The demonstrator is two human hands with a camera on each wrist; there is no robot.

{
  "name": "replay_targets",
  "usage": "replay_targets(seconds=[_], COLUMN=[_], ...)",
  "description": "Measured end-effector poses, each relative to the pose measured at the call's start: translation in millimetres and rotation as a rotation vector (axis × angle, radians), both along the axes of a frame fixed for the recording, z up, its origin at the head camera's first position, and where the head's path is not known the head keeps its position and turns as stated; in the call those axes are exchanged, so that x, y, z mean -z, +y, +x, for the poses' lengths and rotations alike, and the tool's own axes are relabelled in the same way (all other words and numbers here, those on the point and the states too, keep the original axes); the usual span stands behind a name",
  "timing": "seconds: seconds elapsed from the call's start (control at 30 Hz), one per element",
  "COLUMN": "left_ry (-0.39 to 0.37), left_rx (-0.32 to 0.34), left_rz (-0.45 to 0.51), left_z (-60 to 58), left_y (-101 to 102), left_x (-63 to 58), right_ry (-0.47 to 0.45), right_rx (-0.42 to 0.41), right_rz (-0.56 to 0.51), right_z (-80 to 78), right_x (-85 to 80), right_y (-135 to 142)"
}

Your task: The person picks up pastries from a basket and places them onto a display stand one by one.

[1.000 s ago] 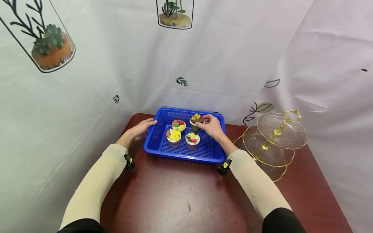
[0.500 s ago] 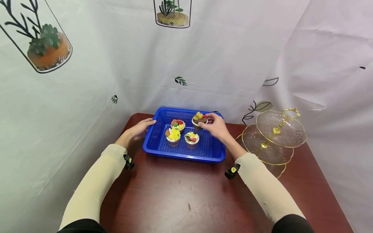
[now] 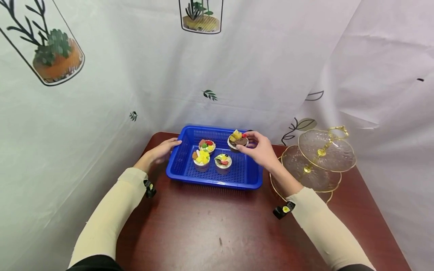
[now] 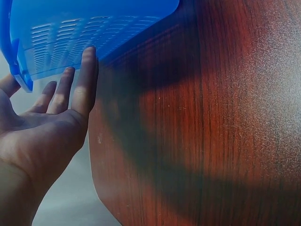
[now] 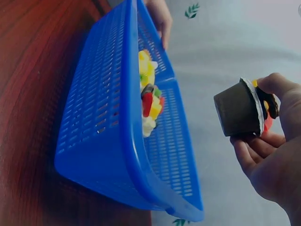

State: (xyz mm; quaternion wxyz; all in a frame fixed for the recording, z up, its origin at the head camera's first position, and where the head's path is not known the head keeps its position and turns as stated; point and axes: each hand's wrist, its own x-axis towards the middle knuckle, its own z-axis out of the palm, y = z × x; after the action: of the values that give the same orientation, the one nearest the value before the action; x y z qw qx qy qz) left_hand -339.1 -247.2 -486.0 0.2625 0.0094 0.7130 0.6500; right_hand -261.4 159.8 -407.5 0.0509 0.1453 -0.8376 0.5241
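A cupcake (image 3: pixel 238 141) with chocolate-brown topping, yellow pieces and a bit of red is pinched by its rim in my right hand (image 3: pixel 261 150). In the right wrist view, its dark cup (image 5: pixel 239 110) hangs tilted beyond the rim of the blue plastic basket (image 3: pixel 210 183). My left hand (image 3: pixel 162 151) holds the basket's left end, thumb at the rim and fingers (image 4: pixel 84 84) stretched along the outer wall. Three more cupcakes stand inside the basket: one with red and green topping (image 3: pixel 207 146), one with yellow (image 3: pixel 202 160), one with mixed fruit (image 3: pixel 223 163).
A three-tier clear stand (image 3: pixel 327 150) with gold rims and a gold handle is on the right of the dark red wooden table (image 3: pixel 203 233). Behind the basket hangs a white printed cloth (image 3: pixel 162 75). Each forearm wears a small black camera (image 3: pixel 285 209).
My right hand has lifted the chocolate cupcake and carried it right, towards the basket's back right corner. My left hand stays at the basket's left end.
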Motion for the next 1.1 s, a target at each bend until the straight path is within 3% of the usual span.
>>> replay_targets(seconds=[0.27, 0.47, 0.7, 0.97, 1.1], left_ry=[-0.005, -0.024, -0.014, 0.012, 0.013], left_rx=[0.041, 0.032, 0.028, -0.006, 0.001], left_rz=[0.021, 0.028, 0.024, -0.007, -0.004], left_z=[6.7, 9.5, 7.6, 0.7, 1.6], left_y=[3, 5, 2, -2, -2], left_x=[-12.1, -17.8, -13.5, 0.8, 2.4], right_ry=[0.057, 0.083, 0.126, 0.189, 0.218], right_rx=[0.005, 0.013, 0.028, 0.073, 0.113], right_rz=[-0.021, -0.077, -0.101, -0.115, -0.117], right_z=[24.5, 42.2, 65.1, 93.4, 98.4], right_x=[-13.7, -24.6, -43.3, -71.7, -65.6], right_y=[14, 25, 38, 50, 66])
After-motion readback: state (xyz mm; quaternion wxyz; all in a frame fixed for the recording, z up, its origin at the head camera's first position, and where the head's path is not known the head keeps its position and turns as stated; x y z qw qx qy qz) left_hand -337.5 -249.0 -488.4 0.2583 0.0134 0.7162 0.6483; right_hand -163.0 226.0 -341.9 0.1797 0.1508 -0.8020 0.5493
